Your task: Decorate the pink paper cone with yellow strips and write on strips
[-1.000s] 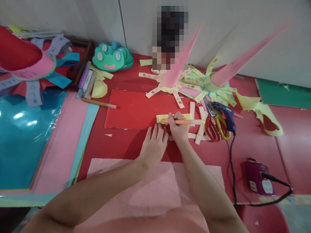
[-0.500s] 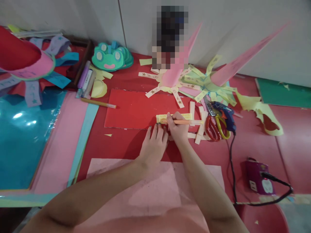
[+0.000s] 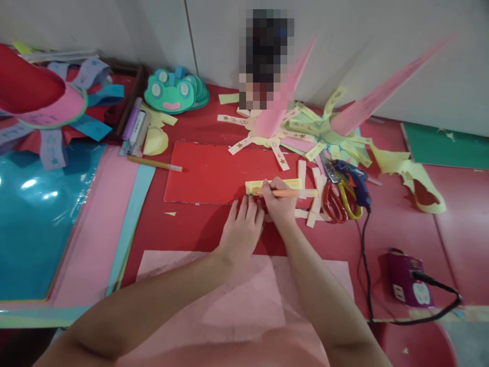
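An orange pen [image 3: 290, 193] is gripped in my right hand [image 3: 280, 204], its tip down on a yellow paper strip [image 3: 294, 183]. The strip lies over the lower edge of a red board [image 3: 208, 173]. My left hand [image 3: 242, 219] rests flat with fingers stretched out, the fingertips at the strip's left end. Pale paper strips [image 3: 315, 206] lie loose just right of my right hand. Beside them are scissors [image 3: 335, 204] with one red and one yellow handle loop.
A blue glue gun [image 3: 353, 181] has its cord running to a purple power box [image 3: 410, 285]. Pink paper cones [image 3: 369, 107] with lettered strips stand at the back. Green frog cutouts [image 3: 171, 92], a brown pen [image 3: 155, 163] and a blue folder [image 3: 34, 219] are left.
Almost nothing differs. Both hands keep their places, and the pen in my right hand has shifted only very slightly over the strip.
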Action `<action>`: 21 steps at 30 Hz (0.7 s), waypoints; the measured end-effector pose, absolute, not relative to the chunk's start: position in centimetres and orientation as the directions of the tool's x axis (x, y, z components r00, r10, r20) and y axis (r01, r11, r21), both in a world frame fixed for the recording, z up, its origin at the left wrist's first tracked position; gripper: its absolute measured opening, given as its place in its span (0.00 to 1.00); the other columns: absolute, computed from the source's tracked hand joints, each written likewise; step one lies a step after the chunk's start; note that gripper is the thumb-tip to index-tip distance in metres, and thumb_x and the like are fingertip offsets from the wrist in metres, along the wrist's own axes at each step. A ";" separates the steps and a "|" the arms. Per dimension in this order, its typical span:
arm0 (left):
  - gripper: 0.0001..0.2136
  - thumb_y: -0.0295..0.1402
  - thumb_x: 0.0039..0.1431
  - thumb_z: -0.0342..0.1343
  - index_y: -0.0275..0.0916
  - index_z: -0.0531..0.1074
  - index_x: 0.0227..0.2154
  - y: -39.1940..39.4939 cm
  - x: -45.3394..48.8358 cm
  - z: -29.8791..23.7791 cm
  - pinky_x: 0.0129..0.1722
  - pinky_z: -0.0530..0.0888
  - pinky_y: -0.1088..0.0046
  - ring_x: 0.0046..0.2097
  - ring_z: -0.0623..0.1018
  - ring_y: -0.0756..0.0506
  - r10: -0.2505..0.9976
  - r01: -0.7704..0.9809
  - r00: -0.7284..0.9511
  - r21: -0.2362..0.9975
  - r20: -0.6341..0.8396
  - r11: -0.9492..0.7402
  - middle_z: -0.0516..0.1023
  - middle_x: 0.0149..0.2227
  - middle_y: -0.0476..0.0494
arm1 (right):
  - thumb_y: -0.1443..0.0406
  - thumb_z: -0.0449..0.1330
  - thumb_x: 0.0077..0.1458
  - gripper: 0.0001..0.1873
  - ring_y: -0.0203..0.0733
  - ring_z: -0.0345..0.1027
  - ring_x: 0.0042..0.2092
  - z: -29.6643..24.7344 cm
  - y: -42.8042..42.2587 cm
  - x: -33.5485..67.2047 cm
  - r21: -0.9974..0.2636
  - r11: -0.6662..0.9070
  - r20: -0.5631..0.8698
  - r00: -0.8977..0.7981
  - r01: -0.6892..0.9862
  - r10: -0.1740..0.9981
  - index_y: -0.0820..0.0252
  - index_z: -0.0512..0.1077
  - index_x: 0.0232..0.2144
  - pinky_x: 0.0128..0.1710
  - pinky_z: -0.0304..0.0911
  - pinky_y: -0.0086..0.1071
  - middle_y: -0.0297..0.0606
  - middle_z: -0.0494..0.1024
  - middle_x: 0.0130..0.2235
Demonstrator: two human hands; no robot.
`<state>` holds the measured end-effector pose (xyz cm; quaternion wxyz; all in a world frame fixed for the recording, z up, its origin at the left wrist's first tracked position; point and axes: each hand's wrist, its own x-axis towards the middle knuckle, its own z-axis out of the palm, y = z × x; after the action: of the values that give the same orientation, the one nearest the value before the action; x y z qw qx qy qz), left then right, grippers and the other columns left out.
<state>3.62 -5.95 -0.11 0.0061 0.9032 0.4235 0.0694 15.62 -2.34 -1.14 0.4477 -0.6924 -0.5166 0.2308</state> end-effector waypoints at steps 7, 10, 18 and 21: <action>0.16 0.27 0.60 0.44 0.28 0.66 0.49 -6.0 3.6 -0.2 0.54 0.64 0.60 0.54 0.68 0.38 0.771 0.765 0.626 0.098 0.116 -0.637 0.69 0.51 0.29 | 0.60 0.52 0.52 0.19 0.28 0.47 0.18 -1.2 -2.3 15.7 -0.863 -0.079 0.121 0.357 0.499 0.926 0.57 0.50 0.15 0.19 0.47 0.25 0.24 0.52 0.14; 0.16 0.27 0.60 0.44 0.28 0.67 0.48 -6.0 3.7 -0.2 0.53 0.65 0.60 0.54 0.69 0.38 0.763 0.762 0.632 0.067 0.135 -0.644 0.70 0.51 0.30 | 0.61 0.51 0.52 0.19 0.28 0.46 0.18 -1.1 -2.3 15.7 -0.864 -0.058 0.143 0.354 0.500 0.924 0.57 0.50 0.15 0.18 0.46 0.25 0.23 0.51 0.14; 0.16 0.28 0.60 0.43 0.29 0.67 0.48 -6.0 3.7 -0.3 0.53 0.65 0.59 0.54 0.69 0.39 0.772 0.768 0.623 0.092 0.127 -0.634 0.70 0.50 0.30 | 0.62 0.52 0.52 0.19 0.28 0.45 0.18 -1.2 -2.4 15.6 -0.850 -0.044 0.165 0.344 0.526 0.924 0.57 0.50 0.15 0.18 0.45 0.26 0.24 0.51 0.14; 0.16 0.27 0.60 0.44 0.29 0.67 0.48 -6.0 3.7 -0.3 0.54 0.64 0.59 0.55 0.68 0.38 0.781 0.771 0.615 0.123 0.107 -0.624 0.70 0.51 0.30 | 0.62 0.51 0.52 0.18 0.28 0.47 0.19 -1.2 -2.4 15.6 -0.857 -0.038 0.182 0.370 0.514 0.911 0.57 0.49 0.15 0.18 0.46 0.26 0.24 0.52 0.15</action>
<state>3.73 -5.96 -0.34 0.0324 0.8981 0.4322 0.0751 15.64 -2.37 -1.19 0.4613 -0.6873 -0.5181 0.2153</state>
